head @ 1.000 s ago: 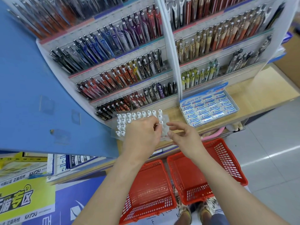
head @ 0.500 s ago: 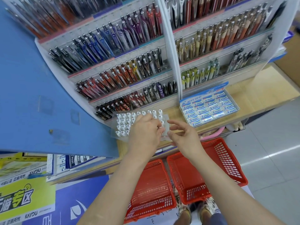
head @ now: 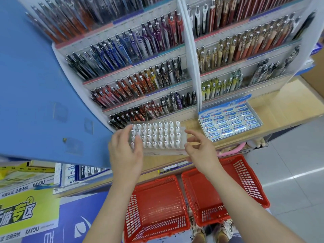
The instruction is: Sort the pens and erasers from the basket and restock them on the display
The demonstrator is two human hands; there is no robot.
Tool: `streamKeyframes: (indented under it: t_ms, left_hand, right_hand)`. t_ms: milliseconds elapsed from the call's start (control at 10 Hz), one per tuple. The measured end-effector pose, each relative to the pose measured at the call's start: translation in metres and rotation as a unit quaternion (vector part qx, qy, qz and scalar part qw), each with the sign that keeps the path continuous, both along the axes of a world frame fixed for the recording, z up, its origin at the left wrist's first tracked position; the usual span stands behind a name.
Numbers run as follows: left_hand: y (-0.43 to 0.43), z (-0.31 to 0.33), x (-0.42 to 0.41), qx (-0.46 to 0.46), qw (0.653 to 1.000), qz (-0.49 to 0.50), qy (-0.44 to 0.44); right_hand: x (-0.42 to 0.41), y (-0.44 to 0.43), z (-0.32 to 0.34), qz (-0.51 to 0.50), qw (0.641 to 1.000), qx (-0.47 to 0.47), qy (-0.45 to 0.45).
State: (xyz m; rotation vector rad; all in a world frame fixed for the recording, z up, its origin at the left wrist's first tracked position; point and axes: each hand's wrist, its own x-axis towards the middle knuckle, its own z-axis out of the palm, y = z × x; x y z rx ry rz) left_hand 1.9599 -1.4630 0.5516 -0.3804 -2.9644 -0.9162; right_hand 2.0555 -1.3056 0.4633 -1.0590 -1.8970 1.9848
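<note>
The hands have parted: the left hand rests relaxed fingers on the left end of the clear tray of white-capped pens at the shelf's front edge, while the right hand hovers loosely spread and empty by its right end, so with both red baskets apparently empty, restocking looks nearly done.

"PILOT" in blue on every wrapped eraser in the box up and right of the right hand, "KAYOU" and large "专区" on the yellow-green poster down-left of the left hand, "PILOT" on white packs left of it
</note>
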Motion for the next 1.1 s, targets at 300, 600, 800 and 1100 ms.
streamKeyframes:
  t_ms: [300,600,800,1100]
  left_hand:
    - [-0.012,0.000,-0.013,-0.051,0.994,0.043,-0.081]
    - [-0.012,-0.017,-0.005,0.009,0.996,0.039,-0.079]
    - [-0.011,-0.015,-0.011,0.052,0.993,0.047,-0.092]
    - [-0.019,-0.008,0.004,0.048,0.995,0.042,-0.081]
  right_hand:
    - [-0.020,0.014,0.000,-0.033,0.999,0.006,-0.027]
    - [-0.028,0.023,-0.006,-0.047,0.996,0.059,-0.040]
    - [-0.023,0.026,-0.005,-0.007,0.999,0.024,-0.029]
    - [0.011,0.045,0.029,0.005,0.999,0.018,-0.028]
